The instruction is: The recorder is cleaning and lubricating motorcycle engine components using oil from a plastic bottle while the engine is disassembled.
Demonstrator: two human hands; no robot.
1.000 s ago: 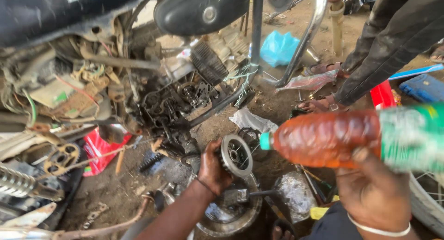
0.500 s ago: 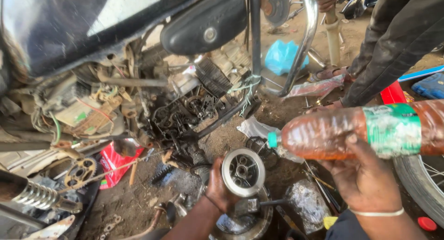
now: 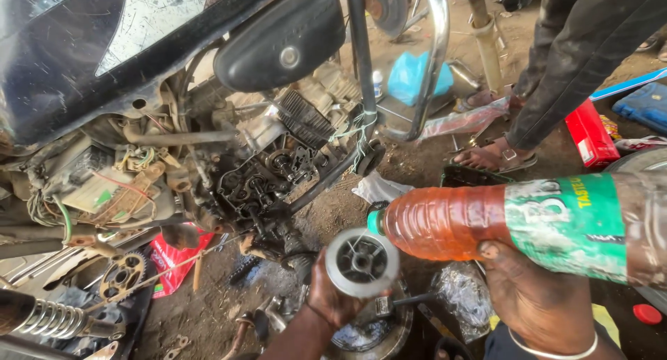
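My right hand (image 3: 538, 297) grips a clear plastic bottle (image 3: 486, 221) of orange-red liquid with a green label, held sideways, its green neck pointing left. Just below that neck, my left hand (image 3: 326, 297) holds up a round grey metal engine part (image 3: 363, 261) with a spoked hollow centre. Behind them stands a stripped motorcycle engine (image 3: 271, 179) with exposed gears, under a dark fuel tank (image 3: 90, 47).
A metal bowl (image 3: 375, 332) sits on the dirt below my left hand. Another person's legs and sandalled foot (image 3: 497, 155) stand at right near a red box (image 3: 590, 134). A blue bag (image 3: 410, 75), a chrome crash bar (image 3: 434, 61), a sprocket (image 3: 121, 277) and a spring (image 3: 48, 318) lie around.
The view has closed in on the engine. My left hand raised the round part toward the bottle's neck; the bottle shifted right and stays tipped sideways.
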